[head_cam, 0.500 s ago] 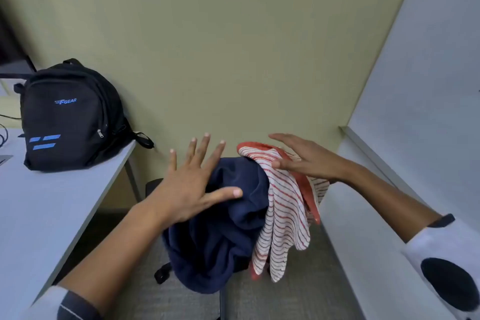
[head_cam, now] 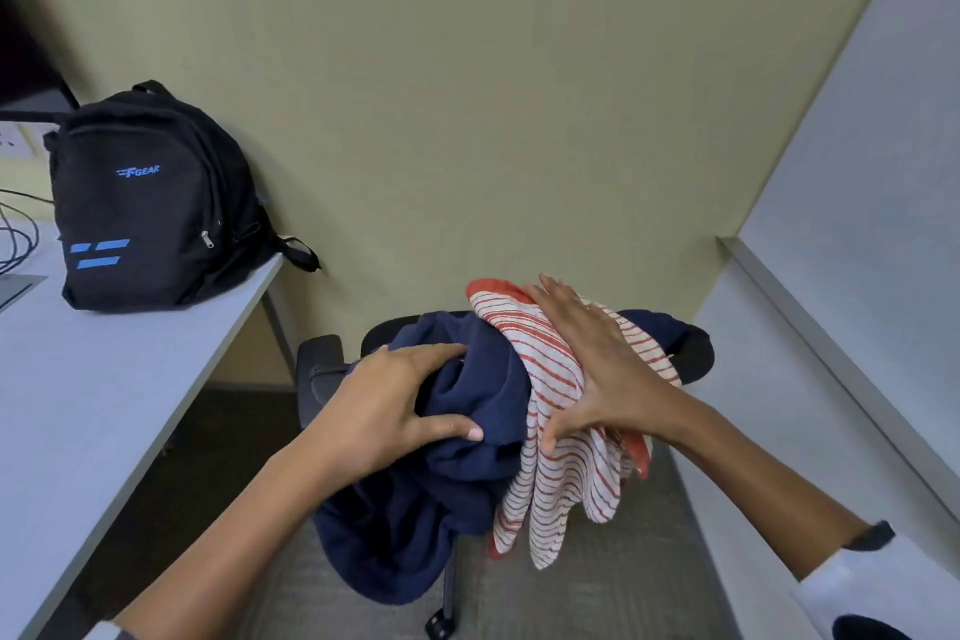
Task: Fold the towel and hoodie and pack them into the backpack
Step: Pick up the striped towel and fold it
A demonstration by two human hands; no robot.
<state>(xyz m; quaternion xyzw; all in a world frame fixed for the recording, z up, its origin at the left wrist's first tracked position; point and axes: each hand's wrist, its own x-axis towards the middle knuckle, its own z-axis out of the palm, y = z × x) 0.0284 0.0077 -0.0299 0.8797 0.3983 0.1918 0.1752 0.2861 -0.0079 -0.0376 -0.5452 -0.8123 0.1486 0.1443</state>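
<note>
A navy blue hoodie (head_cam: 457, 473) hangs bunched over the back of a black office chair (head_cam: 322, 369) in the middle. Beside it on the right drapes a white towel with red stripes (head_cam: 561, 483). My left hand (head_cam: 384, 411) grips a fold of the hoodie, fingers and thumb curled into the cloth. My right hand (head_cam: 597, 369) lies on top of the towel with the fingers spread and the thumb pressing into it. A black backpack (head_cam: 150, 203) with blue markings stands upright and zipped on the white desk (head_cam: 104, 405) at the left.
Cables (head_cam: 18, 234) lie on the desk left of the backpack. A second white desk (head_cam: 769, 431) with a grey partition runs along the right. A green wall stands behind the chair. Grey carpet shows below.
Both hands came down onto the clothes. My left hand, open above the hoodie before, now grips it. My right hand moved from the towel's top edge to lie flat across it.
</note>
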